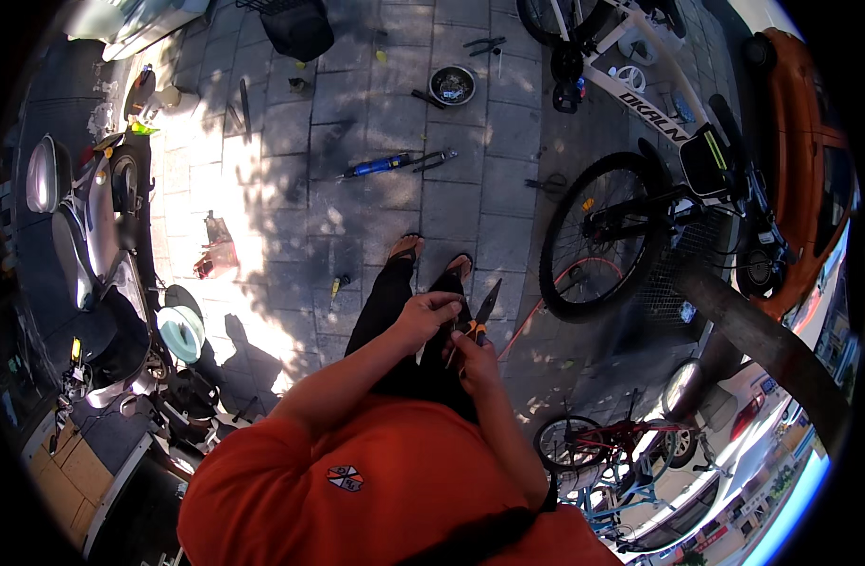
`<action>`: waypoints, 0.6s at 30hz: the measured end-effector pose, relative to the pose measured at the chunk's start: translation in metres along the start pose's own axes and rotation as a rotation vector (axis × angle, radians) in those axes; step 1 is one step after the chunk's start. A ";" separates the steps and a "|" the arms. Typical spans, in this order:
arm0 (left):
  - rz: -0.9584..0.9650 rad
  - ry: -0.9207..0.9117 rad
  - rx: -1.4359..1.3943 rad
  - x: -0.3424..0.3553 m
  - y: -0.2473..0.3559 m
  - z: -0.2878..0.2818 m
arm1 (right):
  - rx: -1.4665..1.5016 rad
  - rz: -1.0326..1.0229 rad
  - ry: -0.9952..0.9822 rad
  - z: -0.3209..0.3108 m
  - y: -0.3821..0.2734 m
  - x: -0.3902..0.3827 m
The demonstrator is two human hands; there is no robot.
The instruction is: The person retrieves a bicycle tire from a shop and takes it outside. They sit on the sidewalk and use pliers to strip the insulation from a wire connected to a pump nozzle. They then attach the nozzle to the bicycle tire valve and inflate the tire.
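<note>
In front of my body, above my dark trousers, my two hands are close together. My right hand point(476, 360) is closed on a pair of scissors point(474, 329) with orange and black handles; their dark blades point up and away to the right. Just to the left, my left hand point(428, 317) is closed in a pinch, its fingertips near the scissor handles. Whatever is between those fingertips is too small and shaded to make out.
On the paving lie a blue tool point(377, 166), pliers point(485, 44), a screwdriver point(337, 288) and a metal bowl point(452, 86) of small parts. A white-framed bicycle point(640, 104) is at right, beside a tree trunk point(753, 330). A scooter point(97, 222) and pale green basin point(180, 332) are at left.
</note>
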State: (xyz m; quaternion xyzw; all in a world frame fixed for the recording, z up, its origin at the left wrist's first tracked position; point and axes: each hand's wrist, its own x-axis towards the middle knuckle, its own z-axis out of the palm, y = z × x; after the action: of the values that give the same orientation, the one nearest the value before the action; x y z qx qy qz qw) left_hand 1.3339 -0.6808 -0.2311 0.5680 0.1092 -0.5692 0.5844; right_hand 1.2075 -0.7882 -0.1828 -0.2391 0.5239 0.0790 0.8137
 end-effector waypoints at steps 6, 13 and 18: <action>-0.020 0.204 -0.634 0.009 0.015 0.006 | -0.430 0.058 -0.032 0.023 -0.054 0.031; 0.054 0.102 -0.858 0.029 0.063 -0.017 | -0.493 0.253 -0.194 0.081 -0.121 0.070; 0.054 0.050 -1.036 0.070 0.116 -0.035 | -0.449 0.224 -0.207 0.125 -0.164 0.105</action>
State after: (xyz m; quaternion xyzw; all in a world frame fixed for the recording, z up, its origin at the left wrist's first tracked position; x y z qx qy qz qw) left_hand 1.4667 -0.7252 -0.2340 0.2200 0.3760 -0.4114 0.8006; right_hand 1.4178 -0.8852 -0.1837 -0.3447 0.4307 0.3065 0.7757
